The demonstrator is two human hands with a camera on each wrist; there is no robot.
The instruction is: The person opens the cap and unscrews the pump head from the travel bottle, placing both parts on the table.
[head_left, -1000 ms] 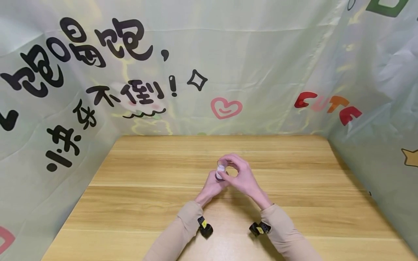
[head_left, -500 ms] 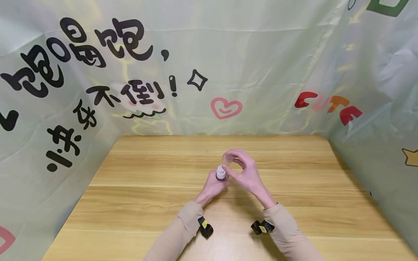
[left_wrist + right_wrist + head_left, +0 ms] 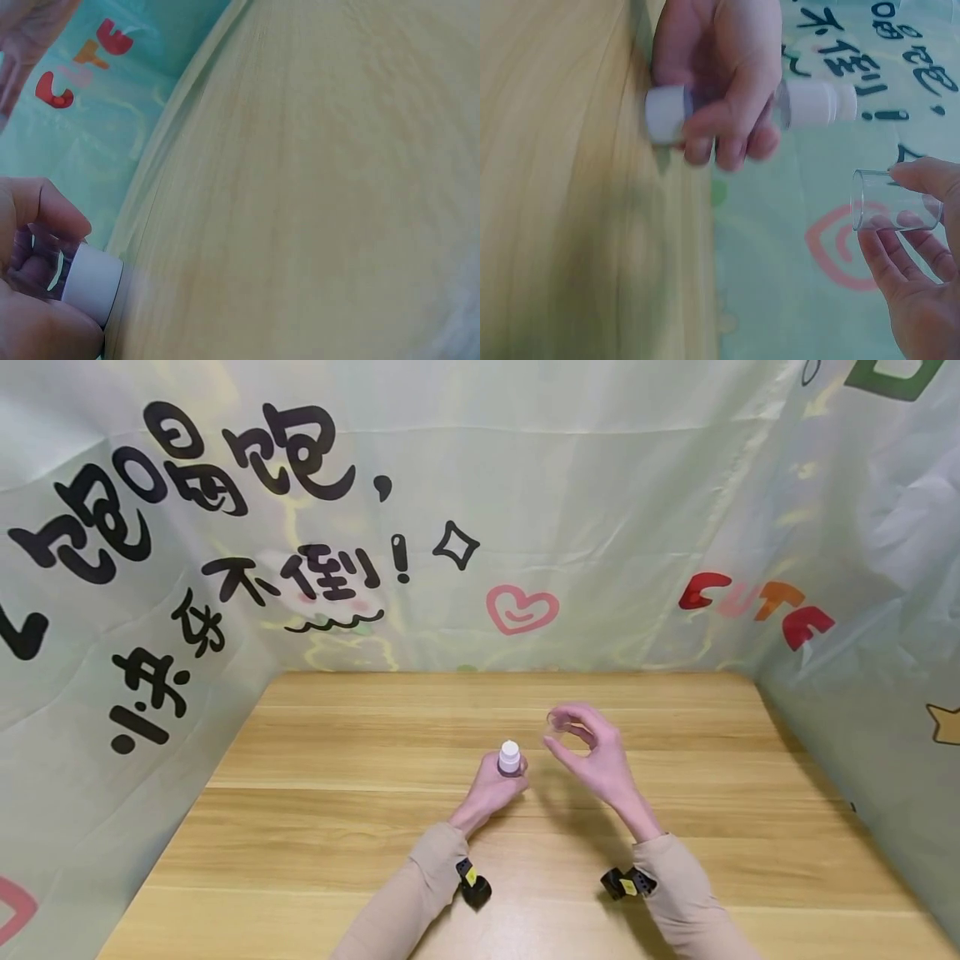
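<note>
My left hand (image 3: 491,787) grips a small bottle (image 3: 509,759) upright above the table, its white stepped top poking out over the fingers. In the right wrist view the curled fingers of the left hand (image 3: 727,82) wrap its see-through middle, and a white base (image 3: 665,114) shows at the lower end. That same base (image 3: 94,283) appears low in the left wrist view. To the right, my right hand (image 3: 600,760) pinches a clear cylindrical cap (image 3: 896,201) between thumb and fingers, apart from the bottle. The cap's far end is partly covered by the right hand (image 3: 926,300).
A wooden table (image 3: 337,860) lies under both hands. Pale printed cloth (image 3: 600,510) hangs behind it and along both sides. A black wrist camera (image 3: 474,885) sits on the left sleeve and another camera (image 3: 628,883) on the right.
The clear cap has come up off the bottle's white top and moved right with my right hand. My left hand and the bottle stay nearly in place.
</note>
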